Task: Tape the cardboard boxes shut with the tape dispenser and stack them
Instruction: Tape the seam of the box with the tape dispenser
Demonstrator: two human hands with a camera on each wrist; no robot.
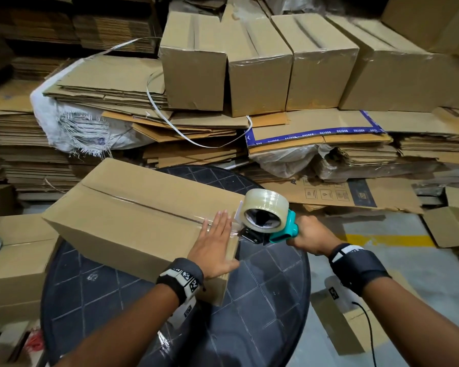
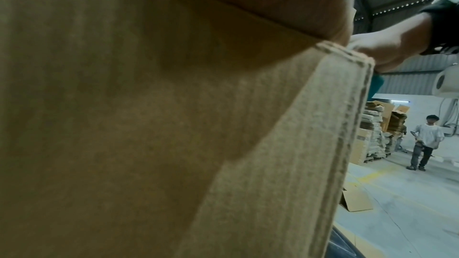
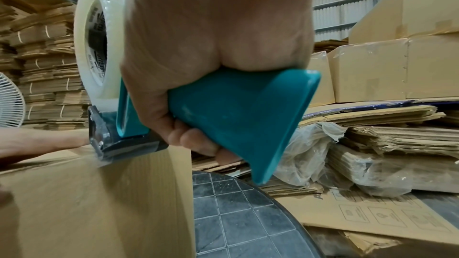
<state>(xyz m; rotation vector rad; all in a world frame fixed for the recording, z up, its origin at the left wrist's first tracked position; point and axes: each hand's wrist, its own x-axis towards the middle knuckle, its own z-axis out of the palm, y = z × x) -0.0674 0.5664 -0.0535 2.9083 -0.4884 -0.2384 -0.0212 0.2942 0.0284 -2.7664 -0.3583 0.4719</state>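
Observation:
A closed cardboard box (image 1: 133,215) lies on a round black table (image 1: 263,300), with clear tape along its top seam. My left hand (image 1: 214,242) lies flat with straight fingers on the box's near right end, over the tape. My right hand (image 1: 308,235) grips the teal handle of the tape dispenser (image 1: 269,221), whose clear roll stands above the box's right edge. In the right wrist view the dispenser (image 3: 223,117) has its black blade end against the box (image 3: 87,203) top corner. The left wrist view is filled by the box (image 2: 149,125) wall.
Several taped boxes (image 1: 260,64) stand in a row on flattened cardboard stacks (image 1: 170,128) behind the table. More boxes (image 1: 16,263) sit to the left, loose cardboard (image 1: 355,197) lies on the floor to the right. A person (image 2: 424,142) stands far off. A white fan (image 3: 10,101) stands at left.

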